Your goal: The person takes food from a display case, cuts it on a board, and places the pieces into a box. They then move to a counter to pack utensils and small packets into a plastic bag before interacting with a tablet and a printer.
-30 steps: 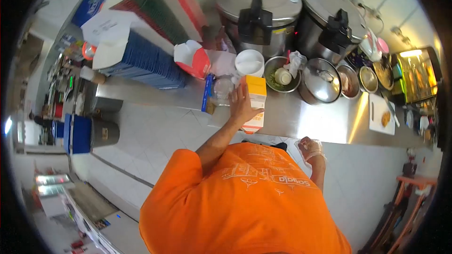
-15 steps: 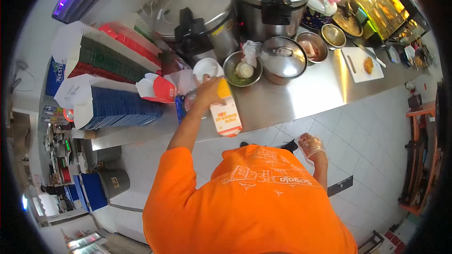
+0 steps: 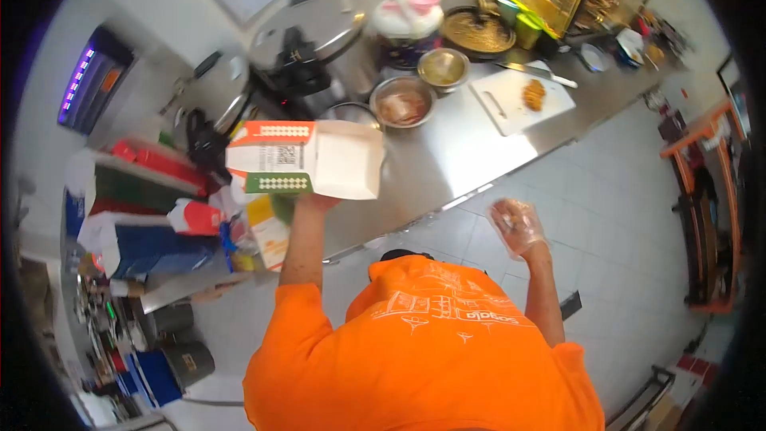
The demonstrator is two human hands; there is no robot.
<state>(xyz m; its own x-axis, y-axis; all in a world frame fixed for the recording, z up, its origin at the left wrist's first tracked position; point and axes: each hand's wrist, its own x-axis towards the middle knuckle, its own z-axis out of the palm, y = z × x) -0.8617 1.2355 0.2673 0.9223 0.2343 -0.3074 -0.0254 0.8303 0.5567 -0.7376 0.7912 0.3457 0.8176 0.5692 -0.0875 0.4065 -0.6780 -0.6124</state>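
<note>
A paper food box with orange, white and green printing and a QR code is held up over the counter, its white inside showing at the right. My left hand grips it from below, most of the fingers hidden behind it. My right hand, in a clear plastic glove smeared with something brown, hangs over the floor beyond the counter's front edge. What its fingers hold, if anything, is hard to make out. A yellow and white carton stands below the box, at the counter's front edge.
Stacked blue cartons and a red carton are at the left. Behind are a large steel cooker, a bowl of meat, a smaller bowl and a pan. A white cutting board carries fried food and a knife.
The view has turned toward the right. My left hand has left the yellow and white carton and now holds up the printed box. My right hand remains gloved, beyond the counter.
</note>
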